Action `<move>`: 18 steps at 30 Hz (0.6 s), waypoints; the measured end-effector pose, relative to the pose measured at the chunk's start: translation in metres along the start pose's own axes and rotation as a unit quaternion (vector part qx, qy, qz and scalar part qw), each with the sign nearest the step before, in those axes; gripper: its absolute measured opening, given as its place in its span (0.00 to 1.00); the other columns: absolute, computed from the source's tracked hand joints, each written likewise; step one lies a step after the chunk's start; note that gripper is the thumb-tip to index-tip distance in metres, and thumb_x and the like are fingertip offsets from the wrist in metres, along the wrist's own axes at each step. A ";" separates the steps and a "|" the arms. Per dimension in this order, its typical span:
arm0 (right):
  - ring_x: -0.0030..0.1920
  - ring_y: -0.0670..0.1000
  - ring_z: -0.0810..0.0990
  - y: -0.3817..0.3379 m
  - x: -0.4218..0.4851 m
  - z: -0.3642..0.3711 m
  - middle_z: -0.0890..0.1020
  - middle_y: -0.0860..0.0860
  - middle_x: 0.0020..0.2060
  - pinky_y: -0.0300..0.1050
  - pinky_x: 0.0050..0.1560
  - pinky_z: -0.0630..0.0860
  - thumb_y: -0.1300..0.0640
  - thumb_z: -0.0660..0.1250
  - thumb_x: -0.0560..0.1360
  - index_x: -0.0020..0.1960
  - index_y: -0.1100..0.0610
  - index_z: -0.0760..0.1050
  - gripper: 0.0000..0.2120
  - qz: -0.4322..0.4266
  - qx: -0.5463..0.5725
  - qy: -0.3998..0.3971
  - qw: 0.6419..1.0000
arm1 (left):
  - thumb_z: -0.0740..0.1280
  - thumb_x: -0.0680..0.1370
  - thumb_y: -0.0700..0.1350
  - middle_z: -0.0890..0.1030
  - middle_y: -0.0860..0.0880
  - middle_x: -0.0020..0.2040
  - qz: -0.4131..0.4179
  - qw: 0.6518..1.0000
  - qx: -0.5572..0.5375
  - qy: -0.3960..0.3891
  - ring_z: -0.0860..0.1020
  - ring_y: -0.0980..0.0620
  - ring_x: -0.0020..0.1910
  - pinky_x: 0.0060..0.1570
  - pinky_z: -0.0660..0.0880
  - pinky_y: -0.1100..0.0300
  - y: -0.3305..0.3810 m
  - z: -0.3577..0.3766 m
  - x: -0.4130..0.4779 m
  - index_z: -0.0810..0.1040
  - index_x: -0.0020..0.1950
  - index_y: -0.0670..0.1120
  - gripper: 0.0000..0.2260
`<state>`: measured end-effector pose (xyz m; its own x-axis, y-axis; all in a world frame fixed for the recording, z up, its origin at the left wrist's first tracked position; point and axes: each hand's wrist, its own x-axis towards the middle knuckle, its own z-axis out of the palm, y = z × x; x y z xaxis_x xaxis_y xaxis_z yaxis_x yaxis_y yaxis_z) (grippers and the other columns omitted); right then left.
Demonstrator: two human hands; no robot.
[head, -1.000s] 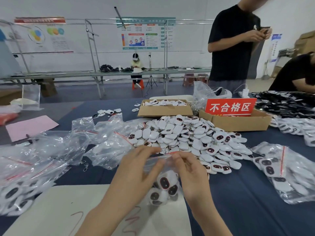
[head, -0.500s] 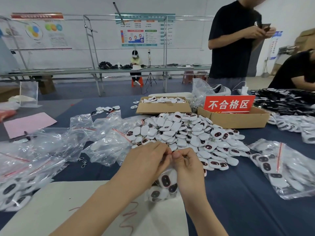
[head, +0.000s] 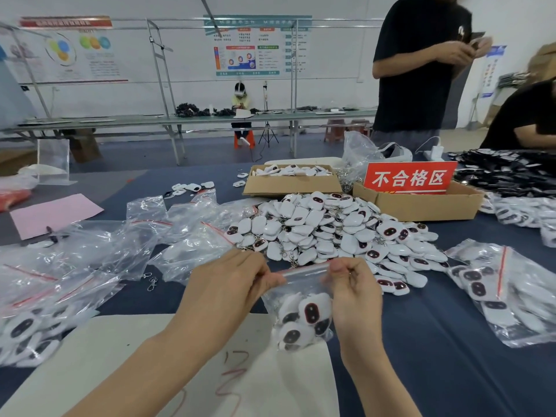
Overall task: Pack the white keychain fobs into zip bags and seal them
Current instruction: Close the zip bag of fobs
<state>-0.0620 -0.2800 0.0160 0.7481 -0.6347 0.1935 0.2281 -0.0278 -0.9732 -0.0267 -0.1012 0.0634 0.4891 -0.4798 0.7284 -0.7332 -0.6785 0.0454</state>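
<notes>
A small clear zip bag (head: 302, 314) holding several white keychain fobs with dark oval faces hangs between my hands above a white sheet (head: 126, 356). My left hand (head: 231, 284) pinches the left end of the bag's red-lined zip strip. My right hand (head: 352, 284) pinches the right end of the strip. The strip is stretched flat between them. A big heap of loose white fobs (head: 331, 233) lies on the blue table just beyond my hands.
Empty and filled zip bags (head: 75, 266) lie at left, a filled bag (head: 496, 290) at right. Two cardboard boxes (head: 288, 185) stand behind the heap, one with a red sign (head: 409, 177). A person in black (head: 421, 70) stands at the far right.
My hands, pinching close together at the middle of the zip strip half a second ago, have drawn apart to its two ends. The bag hangs where it was.
</notes>
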 end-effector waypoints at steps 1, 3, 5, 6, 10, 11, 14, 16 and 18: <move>0.35 0.37 0.78 0.000 0.001 -0.001 0.82 0.39 0.35 0.42 0.44 0.75 0.63 0.62 0.82 0.45 0.52 0.76 0.10 -0.001 0.000 0.001 1.000 | 0.64 0.76 0.60 0.74 0.56 0.30 0.003 1.000 -0.002 0.004 0.69 0.57 0.29 0.26 0.64 0.64 0.000 0.000 0.001 0.75 0.34 0.47 0.19; 0.35 0.37 0.78 0.001 0.002 -0.002 0.82 0.38 0.35 0.43 0.44 0.75 0.62 0.61 0.82 0.45 0.52 0.76 0.10 -0.004 0.002 0.004 1.000 | 0.64 0.75 0.61 0.74 0.55 0.29 0.002 1.000 -0.011 0.003 0.66 0.57 0.29 0.25 0.64 0.63 0.000 0.001 0.001 0.74 0.34 0.46 0.20; 0.34 0.38 0.77 0.002 0.004 -0.004 0.81 0.40 0.33 0.43 0.44 0.75 0.60 0.61 0.82 0.44 0.52 0.76 0.10 -0.003 0.005 0.006 1.000 | 0.64 0.76 0.63 0.74 0.56 0.30 -0.004 0.999 -0.029 -0.017 0.66 0.58 0.30 0.27 0.62 0.66 0.001 0.003 0.003 0.74 0.34 0.46 0.22; 0.34 0.39 0.76 0.002 0.005 -0.006 0.81 0.40 0.32 0.43 0.44 0.74 0.58 0.61 0.83 0.44 0.51 0.76 0.10 -0.002 0.008 0.006 1.000 | 0.63 0.76 0.64 0.74 0.57 0.31 -0.006 0.999 -0.039 -0.033 0.66 0.60 0.31 0.28 0.61 0.68 0.001 0.004 0.004 0.75 0.35 0.46 0.22; 0.37 0.41 0.78 0.001 0.015 -0.017 0.81 0.41 0.34 0.41 0.44 0.74 0.54 0.61 0.83 0.41 0.48 0.77 0.13 0.013 0.027 0.011 0.999 | 0.59 0.77 0.64 0.73 0.67 0.35 -0.055 0.986 -0.111 -0.114 0.72 0.70 0.42 0.33 0.63 0.67 0.000 0.009 0.012 0.79 0.43 0.50 0.19; 0.40 0.43 0.80 -0.001 0.018 -0.021 0.82 0.41 0.35 0.42 0.44 0.75 0.54 0.61 0.83 0.41 0.48 0.77 0.13 0.013 0.025 0.011 1.000 | 0.62 0.79 0.59 0.75 0.69 0.35 -0.056 0.984 -0.120 -0.117 0.72 0.73 0.43 0.34 0.63 0.65 0.000 0.011 0.013 0.79 0.44 0.50 0.15; 0.47 0.51 0.84 -0.011 0.025 -0.036 0.85 0.48 0.41 0.49 0.51 0.81 0.54 0.61 0.83 0.42 0.48 0.78 0.12 -0.002 0.018 0.019 1.000 | 0.65 0.81 0.52 0.77 0.73 0.37 -0.075 0.981 -0.132 -0.120 0.73 0.72 0.41 0.34 0.64 0.66 0.009 0.024 0.023 0.77 0.44 0.54 0.07; 0.47 0.53 0.85 -0.020 0.033 -0.051 0.85 0.48 0.41 0.49 0.51 0.81 0.53 0.62 0.83 0.44 0.51 0.78 0.11 -0.030 0.012 0.033 0.999 | 0.60 0.78 0.62 0.80 0.65 0.35 -0.097 0.969 -0.194 -0.121 0.76 0.65 0.37 0.34 0.67 0.66 0.021 0.032 0.037 0.73 0.40 0.56 0.12; 0.43 0.49 0.85 -0.031 0.042 -0.074 0.85 0.46 0.39 0.42 0.45 0.80 0.52 0.62 0.83 0.46 0.53 0.78 0.10 -0.064 -0.002 0.049 0.997 | 0.58 0.73 0.69 0.82 0.56 0.36 -0.131 0.940 -0.284 -0.135 0.78 0.59 0.34 0.36 0.73 0.65 0.040 0.040 0.053 0.74 0.39 0.56 0.18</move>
<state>-0.0836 -0.3631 0.0452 0.6484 -0.6979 0.3040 0.3153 -0.1173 -0.9417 -0.0108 -0.1758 0.0762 0.7336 -0.5131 0.4456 -0.6678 -0.4225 0.6128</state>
